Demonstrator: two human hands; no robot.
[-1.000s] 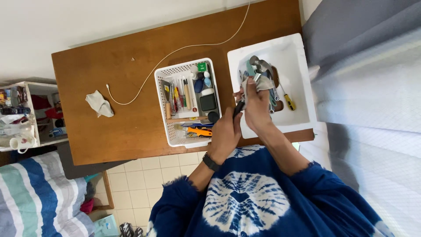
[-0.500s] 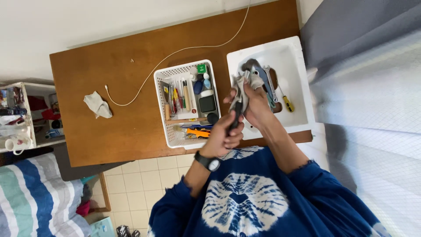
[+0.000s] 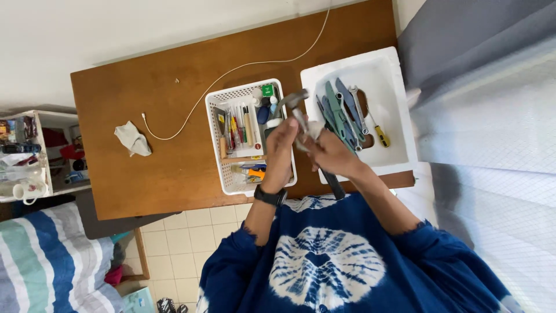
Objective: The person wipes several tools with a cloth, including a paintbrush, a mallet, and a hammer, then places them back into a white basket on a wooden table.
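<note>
Closest to me, my left hand [image 3: 282, 152] is closed round the neck of a claw hammer [image 3: 306, 130], while my right hand [image 3: 327, 153] pinches a small pale cloth [image 3: 311, 131] against the shaft; the black grip [image 3: 333, 184] juts back toward my chest. I judge I am mid-wipe on the hammer, held above the gap between the white basket [image 3: 215, 152] and the white foam tray [image 3: 399, 110]. The next move calls for a firm hold and steady rubbing along the metal. Farther out, wrenches [image 3: 343, 113] lie in the tray and a crumpled rag [image 3: 132, 139] sits on the brown table [image 3: 116, 87]. Half a second ago the hammer head was over the tray; now it has swung left over the basket.
</note>
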